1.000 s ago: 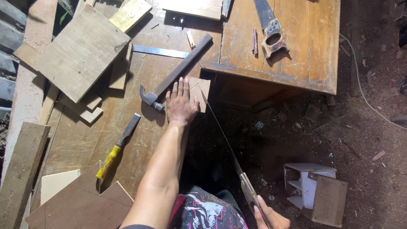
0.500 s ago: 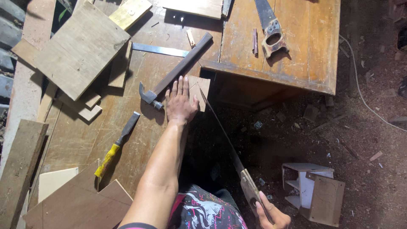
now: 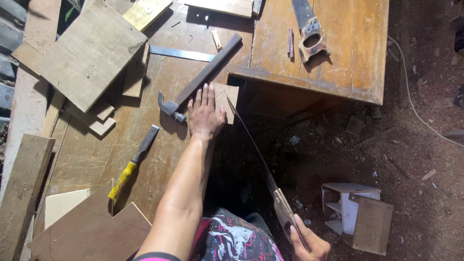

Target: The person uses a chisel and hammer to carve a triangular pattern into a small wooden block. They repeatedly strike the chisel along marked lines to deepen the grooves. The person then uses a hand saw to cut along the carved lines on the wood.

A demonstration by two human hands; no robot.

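Note:
My left hand (image 3: 205, 113) lies flat, fingers spread, on a small thin wooden piece (image 3: 228, 99) that sticks out over the edge of the wooden workbench (image 3: 145, 159). A handsaw (image 3: 258, 162) runs from that piece down toward me, its blade edge against the piece's right side. My right hand (image 3: 309, 241) grips the saw's wooden handle at the bottom of the view. A claw hammer (image 3: 200, 79) with a long dark handle rests just left of my left hand's fingers.
A yellow-handled chisel (image 3: 131, 162) lies left of my forearm. A steel ruler (image 3: 181, 54), a large square board (image 3: 89, 53) and wood offcuts sit further back. A second saw (image 3: 309, 29) rests on the brown table (image 3: 357, 72). A small white box frame (image 3: 355, 212) stands on the dirt floor.
The saw has been drawn back toward me: my right hand and the handle sit lower and further right. My left hand stays on the piece.

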